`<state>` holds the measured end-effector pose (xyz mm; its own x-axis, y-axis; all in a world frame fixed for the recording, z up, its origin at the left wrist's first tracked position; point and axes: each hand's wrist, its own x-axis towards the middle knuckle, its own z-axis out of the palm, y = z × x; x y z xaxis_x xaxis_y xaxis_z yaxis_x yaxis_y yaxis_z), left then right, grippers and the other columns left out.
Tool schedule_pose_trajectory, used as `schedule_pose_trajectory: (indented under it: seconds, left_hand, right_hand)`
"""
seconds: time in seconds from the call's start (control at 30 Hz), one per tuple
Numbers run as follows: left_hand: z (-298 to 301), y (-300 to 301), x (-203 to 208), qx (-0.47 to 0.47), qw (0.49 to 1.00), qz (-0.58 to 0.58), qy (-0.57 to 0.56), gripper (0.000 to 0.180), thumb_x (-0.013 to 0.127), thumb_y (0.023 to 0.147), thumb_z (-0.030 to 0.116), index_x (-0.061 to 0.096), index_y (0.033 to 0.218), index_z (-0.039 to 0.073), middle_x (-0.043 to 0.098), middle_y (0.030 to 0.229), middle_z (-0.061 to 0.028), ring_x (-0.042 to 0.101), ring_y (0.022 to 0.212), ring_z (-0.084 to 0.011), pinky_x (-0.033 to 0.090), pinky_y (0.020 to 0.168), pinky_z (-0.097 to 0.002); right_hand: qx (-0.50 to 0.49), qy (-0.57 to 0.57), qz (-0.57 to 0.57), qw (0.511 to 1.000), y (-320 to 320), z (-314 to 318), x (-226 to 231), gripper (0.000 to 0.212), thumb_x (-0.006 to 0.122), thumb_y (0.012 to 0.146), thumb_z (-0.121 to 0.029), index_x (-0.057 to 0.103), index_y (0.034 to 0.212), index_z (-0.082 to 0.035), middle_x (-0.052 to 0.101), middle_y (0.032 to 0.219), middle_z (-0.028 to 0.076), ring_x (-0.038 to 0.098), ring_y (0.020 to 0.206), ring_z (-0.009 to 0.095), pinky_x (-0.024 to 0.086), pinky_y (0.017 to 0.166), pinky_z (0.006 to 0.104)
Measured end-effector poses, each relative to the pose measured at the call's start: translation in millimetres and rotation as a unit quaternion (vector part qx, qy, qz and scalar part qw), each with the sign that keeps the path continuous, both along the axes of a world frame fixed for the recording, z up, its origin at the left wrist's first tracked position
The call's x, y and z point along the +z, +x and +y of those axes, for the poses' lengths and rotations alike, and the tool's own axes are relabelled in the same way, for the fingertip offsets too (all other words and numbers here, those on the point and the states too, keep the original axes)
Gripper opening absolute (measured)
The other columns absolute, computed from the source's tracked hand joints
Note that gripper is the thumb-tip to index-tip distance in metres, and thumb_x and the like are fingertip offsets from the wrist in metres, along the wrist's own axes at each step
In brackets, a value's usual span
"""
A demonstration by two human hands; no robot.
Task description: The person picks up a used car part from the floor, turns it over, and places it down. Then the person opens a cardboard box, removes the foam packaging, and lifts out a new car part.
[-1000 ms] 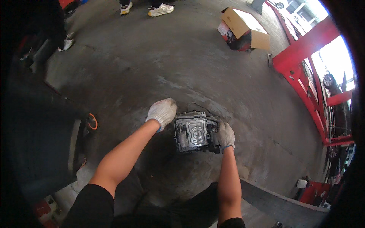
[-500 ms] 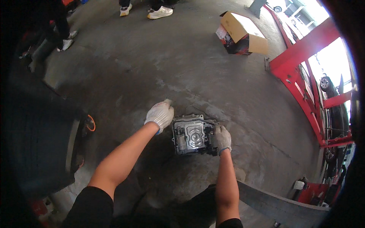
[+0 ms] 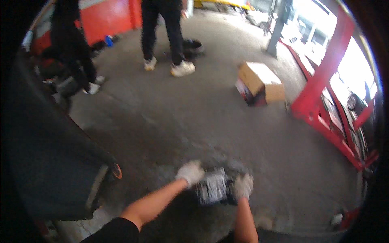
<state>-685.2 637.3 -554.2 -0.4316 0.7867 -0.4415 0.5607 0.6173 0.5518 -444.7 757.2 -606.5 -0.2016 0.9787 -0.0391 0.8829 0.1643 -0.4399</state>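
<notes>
On the dark floor in front of me lies a silver-and-black transmission valve body [image 3: 213, 185], a blocky metal car part with a raised silver plate on top. My left hand [image 3: 191, 172], in a pale knitted work glove, is at its upper left corner; motion blurs the fingers, and their grip does not show clearly. On the opposite side my right hand [image 3: 244, 186], gloved alike, is closed over the right edge of the valve body. The blur also hides the part's finer details.
A cardboard box [image 3: 259, 83] with raised flaps stands ahead to the right, near a red lift post [image 3: 324, 73]. Two people in dark trousers [image 3: 162, 34] stand farther off. A large dark panel [image 3: 52, 162] borders the left side, an orange ring [image 3: 118, 171] at its edge.
The view has tilted up, so the valve body and both hands sit lower and more of the people shows. My left hand has come closer to the valve body; my right hand stays at its right edge.
</notes>
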Motion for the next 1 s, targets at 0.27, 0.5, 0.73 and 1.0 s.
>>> schedule_pose_trajectory:
  seconds: [0.27,0.5,0.73,1.0]
  left_hand:
    - [-9.3,5.0,14.0,-0.046,0.994,-0.042,0.084,0.062,0.052,0.094,0.047,0.054,0.138,0.003,0.056,0.140,-0.0252,0.054,0.130,-0.0410,0.044,0.108,-0.0471]
    - [-153.4,12.4,11.2,0.030,0.995,-0.095,0.021,0.061,0.052,0.096,0.054,0.056,0.143,0.015,0.056,0.145,-0.0162,0.052,0.134,-0.0362,0.042,0.111,-0.0424]
    - [-238.8,80.1,176.6,0.092,0.985,-0.142,-0.029,0.049,0.057,0.094,0.041,0.061,0.136,0.015,0.062,0.138,-0.0163,0.058,0.127,-0.0364,0.046,0.108,-0.0461]
    - [-276.3,-15.8,294.1,0.172,0.944,-0.244,-0.139,0.033,0.059,0.098,0.032,0.070,0.125,0.017,0.068,0.119,-0.0092,0.063,0.108,-0.0354,0.053,0.088,-0.0535]
  right_hand:
    - [0.191,0.185,0.163,0.950,-56.1,-53.9,36.4,0.049,0.067,0.084,-0.015,0.058,0.129,0.003,0.057,0.129,0.031,0.052,0.120,0.050,0.042,0.105,0.0537]
    - [0.310,0.091,0.167,0.932,-71.1,-141.0,77.3,0.053,0.067,0.093,-0.035,0.055,0.141,-0.017,0.059,0.138,0.021,0.056,0.123,0.043,0.044,0.107,0.0545]
    - [0.263,-0.137,0.108,0.949,-94.3,-178.7,257.8,0.047,0.065,0.095,-0.033,0.057,0.137,-0.015,0.061,0.133,0.020,0.058,0.119,0.040,0.046,0.103,0.0522]
    - [0.227,-0.219,0.127,0.940,-128.3,-183.2,472.3,0.040,0.062,0.097,-0.031,0.060,0.132,-0.012,0.063,0.128,0.019,0.060,0.114,0.037,0.048,0.099,0.0496]
